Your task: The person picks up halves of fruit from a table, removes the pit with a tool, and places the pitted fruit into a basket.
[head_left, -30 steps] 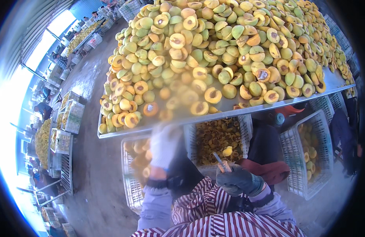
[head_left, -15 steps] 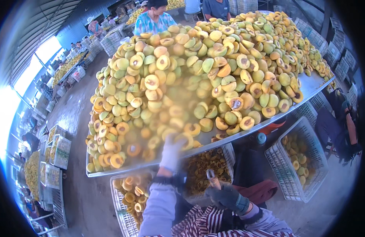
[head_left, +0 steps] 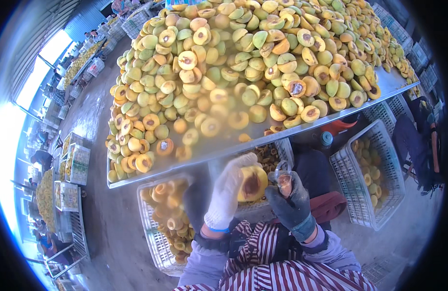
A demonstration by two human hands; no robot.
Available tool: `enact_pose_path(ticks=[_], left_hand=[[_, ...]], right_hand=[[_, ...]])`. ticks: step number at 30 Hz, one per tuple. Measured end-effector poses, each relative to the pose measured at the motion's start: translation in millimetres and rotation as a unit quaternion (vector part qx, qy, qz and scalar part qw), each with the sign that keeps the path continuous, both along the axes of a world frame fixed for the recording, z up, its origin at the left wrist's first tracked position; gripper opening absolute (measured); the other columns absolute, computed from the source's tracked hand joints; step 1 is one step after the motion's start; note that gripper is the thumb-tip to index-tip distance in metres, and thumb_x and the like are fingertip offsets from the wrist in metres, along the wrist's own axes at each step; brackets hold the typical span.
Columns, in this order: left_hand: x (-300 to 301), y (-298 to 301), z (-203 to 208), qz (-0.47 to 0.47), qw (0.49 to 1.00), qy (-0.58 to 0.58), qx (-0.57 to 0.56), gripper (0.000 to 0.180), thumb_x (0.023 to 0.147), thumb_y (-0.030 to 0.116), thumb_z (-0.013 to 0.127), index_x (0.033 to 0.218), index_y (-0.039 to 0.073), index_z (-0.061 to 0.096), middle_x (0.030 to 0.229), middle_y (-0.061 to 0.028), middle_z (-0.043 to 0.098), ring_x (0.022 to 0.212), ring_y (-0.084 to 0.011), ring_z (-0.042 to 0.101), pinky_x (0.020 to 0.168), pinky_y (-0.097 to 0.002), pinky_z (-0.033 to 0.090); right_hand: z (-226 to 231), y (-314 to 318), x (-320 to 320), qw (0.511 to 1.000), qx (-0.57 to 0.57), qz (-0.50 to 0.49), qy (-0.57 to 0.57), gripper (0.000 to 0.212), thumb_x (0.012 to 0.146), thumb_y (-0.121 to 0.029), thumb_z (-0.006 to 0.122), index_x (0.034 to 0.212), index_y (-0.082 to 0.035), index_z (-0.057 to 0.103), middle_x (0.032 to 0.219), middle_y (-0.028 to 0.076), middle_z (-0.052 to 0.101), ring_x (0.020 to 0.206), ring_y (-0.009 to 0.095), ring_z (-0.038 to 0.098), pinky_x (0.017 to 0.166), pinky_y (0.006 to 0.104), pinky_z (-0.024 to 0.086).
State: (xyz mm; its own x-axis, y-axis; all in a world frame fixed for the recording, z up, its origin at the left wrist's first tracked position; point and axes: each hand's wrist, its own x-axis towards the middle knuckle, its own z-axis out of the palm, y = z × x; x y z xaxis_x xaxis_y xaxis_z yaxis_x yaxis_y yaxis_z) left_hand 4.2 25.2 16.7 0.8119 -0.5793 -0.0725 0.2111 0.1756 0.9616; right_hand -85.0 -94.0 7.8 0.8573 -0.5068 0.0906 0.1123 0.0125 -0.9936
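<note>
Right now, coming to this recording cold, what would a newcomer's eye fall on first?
The huge heap of halved fruit, yellow and green, filling most of the metal table across the top of the view. Next, just below the table's near edge, the white-gloved left hand holding a yellow half with a dark brown centre, beside the dark-gloved right hand gripping a small tool.

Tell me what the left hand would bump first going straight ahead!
Probably the metal table edge, just ahead of the left hand in the picture. Depth is unclear, so it might slip underneath, toward the crate.
</note>
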Motion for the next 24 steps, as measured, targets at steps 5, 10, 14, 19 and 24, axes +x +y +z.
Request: enact_pose_path(ticks=[5,10,14,19,24], left_hand=[[-15.7,0.2,5.6,-0.024,0.996,-0.066,0.049,0.044,0.094,0.028,0.046,0.123,-0.004,0.048,0.114,-0.0104,0.056,0.103,-0.0147,0.052,0.090,-0.0259,0.039],[-27.7,-9.1,3.2,0.062,0.983,-0.133,0.111,0.028,0.091,0.015,0.049,0.111,-0.002,0.057,0.101,-0.0123,0.064,0.092,-0.0168,0.060,0.081,-0.0268,0.046],[-35.5,-14.3,0.9,0.101,0.984,-0.116,0.090,0.028,0.091,0.016,0.050,0.111,-0.002,0.057,0.102,-0.0122,0.063,0.093,-0.0171,0.060,0.082,-0.0270,0.046],[-35.4,-15.6,-0.8,0.114,0.983,-0.131,0.067,0.032,0.092,0.020,0.049,0.113,-0.003,0.054,0.102,-0.0112,0.062,0.092,-0.0184,0.059,0.083,-0.0279,0.045],[-22.9,-4.9,16.7,0.127,0.991,0.001,-0.037,0.042,0.095,0.034,0.043,0.113,-0.003,0.052,0.106,-0.0135,0.059,0.096,-0.0186,0.057,0.086,-0.0291,0.045]], right_hand=[[17.2,-6.2,-2.0,0.969,-0.243,0.029,-0.016,0.034,0.077,-0.021,0.067,0.105,-0.008,0.054,0.085,0.007,0.062,0.066,0.018,0.063,0.058,0.0287,0.050],[10.0,-9.7,-5.8,0.910,-0.411,0.013,-0.052,0.042,0.075,-0.036,0.068,0.106,-0.013,0.054,0.085,0.006,0.060,0.058,0.025,0.060,0.050,0.0360,0.049],[12.2,-14.4,-7.7,0.915,-0.399,0.012,-0.054,0.030,0.075,-0.017,0.067,0.098,-0.003,0.054,0.078,0.013,0.060,0.065,0.033,0.063,0.053,0.0372,0.048],[2.0,-2.0,-18.6,0.963,-0.249,0.103,0.014,0.023,0.077,-0.006,0.065,0.096,-0.002,0.053,0.077,0.011,0.060,0.067,0.029,0.063,0.059,0.0306,0.048],[27.3,-2.1,-20.9,0.981,-0.005,0.193,0.019,0.016,0.080,-0.007,0.062,0.093,-0.002,0.054,0.074,0.006,0.061,0.066,0.011,0.060,0.059,0.0283,0.047]])
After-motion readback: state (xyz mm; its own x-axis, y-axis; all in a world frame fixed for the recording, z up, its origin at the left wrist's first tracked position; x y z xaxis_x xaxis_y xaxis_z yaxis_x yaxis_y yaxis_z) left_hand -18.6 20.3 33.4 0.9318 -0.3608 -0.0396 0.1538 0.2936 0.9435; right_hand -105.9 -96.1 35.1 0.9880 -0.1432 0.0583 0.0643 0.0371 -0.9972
